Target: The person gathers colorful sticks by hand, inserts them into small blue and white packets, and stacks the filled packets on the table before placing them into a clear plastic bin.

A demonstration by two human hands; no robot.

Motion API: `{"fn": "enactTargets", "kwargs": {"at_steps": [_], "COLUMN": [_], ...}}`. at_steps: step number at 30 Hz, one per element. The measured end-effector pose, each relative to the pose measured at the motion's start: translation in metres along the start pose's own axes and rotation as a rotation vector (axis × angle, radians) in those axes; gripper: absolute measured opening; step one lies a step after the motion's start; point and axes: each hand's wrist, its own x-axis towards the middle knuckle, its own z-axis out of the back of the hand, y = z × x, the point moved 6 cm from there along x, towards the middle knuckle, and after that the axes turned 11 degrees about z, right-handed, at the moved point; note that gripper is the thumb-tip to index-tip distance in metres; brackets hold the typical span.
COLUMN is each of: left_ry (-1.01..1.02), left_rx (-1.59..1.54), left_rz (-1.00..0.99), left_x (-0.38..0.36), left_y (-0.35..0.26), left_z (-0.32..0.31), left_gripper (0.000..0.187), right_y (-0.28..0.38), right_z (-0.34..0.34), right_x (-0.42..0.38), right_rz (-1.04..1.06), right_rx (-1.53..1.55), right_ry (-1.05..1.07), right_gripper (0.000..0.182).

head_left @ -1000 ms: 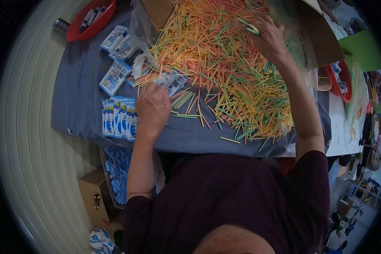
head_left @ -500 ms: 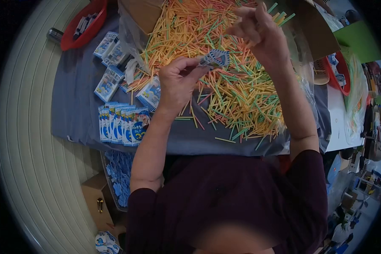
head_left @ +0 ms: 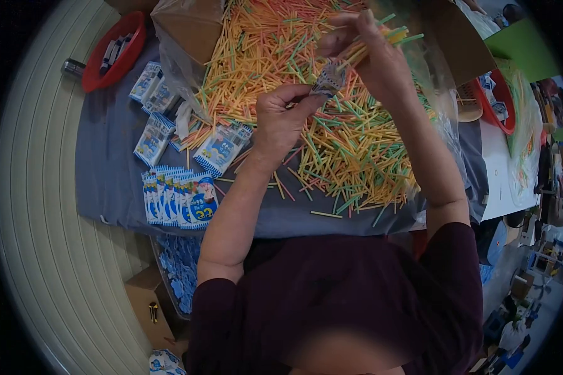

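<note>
**A:** What are the hands doing in the head view?

**B:** The left hand (head_left: 281,122) is raised above the table, thumb and fingertips pinched on a small blue-and-white packet (head_left: 329,79). The right hand (head_left: 372,53) is just beyond it, fingers closed around a small bundle of coloured sticks (head_left: 391,36), whose near ends meet the packet's top edge. The two hands are almost touching.

**A:** And what lies under them?

**B:** A big pile of loose sticks (head_left: 319,125) in orange, yellow, green and pink spreads over a grey-blue cloth (head_left: 106,156) on the table. A brown cardboard box (head_left: 191,28) lined with clear plastic stands at the pile's far left edge.

**A:** Anything else nearby?

**B:** To the left of the left forearm, a row of matching packets (head_left: 175,199) lies overlapped near the table's near edge. More single packets (head_left: 149,94) are scattered beyond them. A red bowl (head_left: 109,53) sits at the far left corner, holding dark objects too small to identify. Another red basket (head_left: 497,103) is at the far right. Below the table edge, a container of blue pieces (head_left: 178,262) is partly hidden by the left arm.
</note>
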Motion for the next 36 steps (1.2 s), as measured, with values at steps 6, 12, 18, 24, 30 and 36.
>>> {"fn": "enactTargets", "kwargs": {"at_steps": [6,12,18,24,30,36], "left_ry": [-0.004,-0.013,-0.048,-0.027,-0.019,0.026], "left_rx": [0.030,0.040,-0.031,0.002,0.017,-0.104], "left_rz": [0.034,-0.033,-0.173,-0.221,-0.096,0.016], "left_x": [0.003,0.000,0.001,0.000,0.009,0.022], "left_y": [-0.004,-0.008,-0.005,-0.014,-0.011,-0.006], "left_z": [0.002,0.004,0.012,0.000,-0.001,-0.007], "left_gripper": [0.015,0.014,0.015,0.017,0.018,0.016], "right_y": [0.012,0.026,0.006,0.005,-0.002,-0.013], "right_z": [-0.003,-0.033,-0.036,-0.037,-0.020,-0.017], "right_x": [0.000,-0.002,-0.011,-0.010,0.007,0.007], "right_rz": [0.108,0.189,-0.028,-0.131,0.001,-0.062], "right_rx": [-0.091,-0.402,-0.558,-0.522,-0.355,-0.566], "right_ry": [0.134,0.217,0.238,0.291,0.172,0.132], "right_gripper": [0.046,0.045,0.055,0.060,0.061,0.069]}}
